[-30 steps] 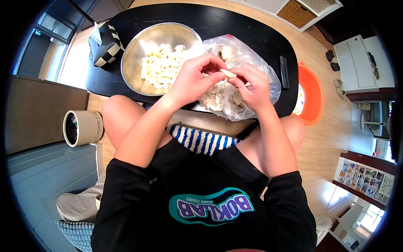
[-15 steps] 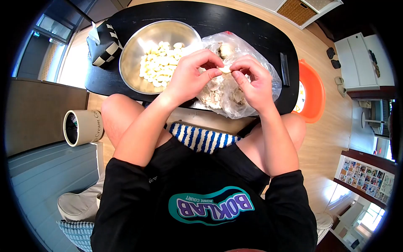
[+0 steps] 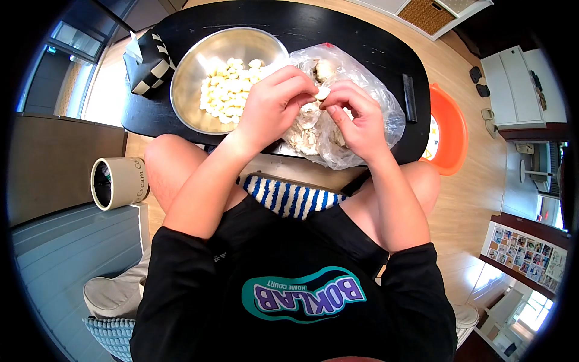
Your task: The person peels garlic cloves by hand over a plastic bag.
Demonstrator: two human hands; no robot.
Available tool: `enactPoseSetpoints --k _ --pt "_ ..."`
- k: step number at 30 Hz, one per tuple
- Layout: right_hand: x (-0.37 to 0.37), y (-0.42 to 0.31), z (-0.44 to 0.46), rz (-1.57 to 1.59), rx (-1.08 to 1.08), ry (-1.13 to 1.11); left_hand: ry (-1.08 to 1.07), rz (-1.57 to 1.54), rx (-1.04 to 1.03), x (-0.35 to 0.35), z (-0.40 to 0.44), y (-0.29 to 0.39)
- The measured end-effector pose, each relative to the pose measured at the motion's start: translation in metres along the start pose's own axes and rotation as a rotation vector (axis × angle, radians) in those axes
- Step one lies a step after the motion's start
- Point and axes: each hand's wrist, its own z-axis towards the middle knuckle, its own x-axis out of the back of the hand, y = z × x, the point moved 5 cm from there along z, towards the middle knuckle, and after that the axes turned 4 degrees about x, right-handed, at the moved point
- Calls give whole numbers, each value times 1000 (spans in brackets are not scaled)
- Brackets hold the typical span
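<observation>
A pale garlic clove (image 3: 322,93) is pinched between the fingertips of my left hand (image 3: 274,102) and my right hand (image 3: 357,117), which nearly meet over a clear plastic bag (image 3: 377,90). Inside the bag lie papery peelings (image 3: 303,134) and a garlic bulb (image 3: 325,70), just beyond the fingers. Left of the bag, a steel bowl (image 3: 188,81) holds several peeled cloves (image 3: 226,93); my left hand is close to its right rim.
The black table (image 3: 319,24) also bears a checkered tissue box (image 3: 149,65) at left and a dark bar-shaped object (image 3: 409,98) at right. An orange tub (image 3: 455,130) stands beyond the right edge. A cream bin (image 3: 129,183) is at lower left.
The clove has turned between my fingertips and shifted slightly up the view. Both hands have moved a little, with the fingers more curled. The bowl and bag sit slightly higher in view.
</observation>
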Motion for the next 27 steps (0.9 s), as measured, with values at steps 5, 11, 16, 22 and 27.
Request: enactPoseSetpoints --k 5,11,16,22,27 --pt "2 13 -5 308 -94 128 18 -9 -22 1 0 2" --pt "-1 16 -6 493 -298 120 -34 43 -105 -3 -3 1" --pt "-8 17 -8 579 -399 85 -52 81 -178 -5 -4 5" --pt "-11 20 -10 676 -450 91 -64 70 -206 -7 -5 6" --pt "-11 22 -11 731 -455 93 -70 39 -201 -7 -5 8"
